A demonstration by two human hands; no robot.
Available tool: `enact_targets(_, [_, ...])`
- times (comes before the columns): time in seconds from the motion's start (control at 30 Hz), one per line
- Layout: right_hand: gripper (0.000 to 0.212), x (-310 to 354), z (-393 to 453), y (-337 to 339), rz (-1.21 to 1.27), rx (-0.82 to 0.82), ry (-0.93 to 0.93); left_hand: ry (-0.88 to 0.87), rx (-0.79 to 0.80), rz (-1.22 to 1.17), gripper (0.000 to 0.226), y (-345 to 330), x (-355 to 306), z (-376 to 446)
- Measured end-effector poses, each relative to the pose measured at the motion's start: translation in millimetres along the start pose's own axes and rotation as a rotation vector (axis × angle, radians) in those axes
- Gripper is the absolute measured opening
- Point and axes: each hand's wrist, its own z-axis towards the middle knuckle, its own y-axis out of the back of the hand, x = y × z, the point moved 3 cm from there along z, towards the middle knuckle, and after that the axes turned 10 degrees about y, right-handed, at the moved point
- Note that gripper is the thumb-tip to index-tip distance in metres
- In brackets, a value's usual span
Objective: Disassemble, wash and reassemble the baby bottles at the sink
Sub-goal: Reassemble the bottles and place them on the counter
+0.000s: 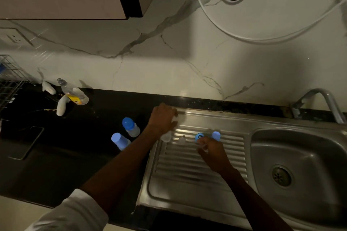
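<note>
My left hand (163,119) grips a clear bottle body (166,136) at the left end of the steel drainboard (187,174); the bottle's lower end shows below the palm. My right hand (211,153) pinches a small clear part, likely a teat, over the ridges. Just beyond its fingers lie a blue collar ring (199,136) and a blue cap (216,135). A small clear piece (182,139) lies between my hands. On the dark counter to the left stand two capped baby bottles with blue tops, one nearer (120,141) and one farther (130,126).
The sink basin (300,155) with its drain lies at the right, the tap (317,103) above it. A dish soap bottle (74,91) and white brushes (61,106) lie at the back left. A wire rack (9,80) stands at the far left.
</note>
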Motion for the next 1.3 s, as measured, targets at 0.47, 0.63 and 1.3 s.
enact_targets(0.47, [0.048,-15,61,-17,-0.801,0.407,-0.138,-0.074,0.195,0.506,0.036,-83,-55,-16])
enact_targets(0.63, [0.048,-21,61,-24,-0.903,0.486,-0.133,-0.06,0.216,0.481,0.033,-103,-53,-18])
enact_targets(1.3, [0.048,70,40,123,-0.23,-0.601,0.034,0.12,-0.265,-1.08,0.015,34,-62,-39])
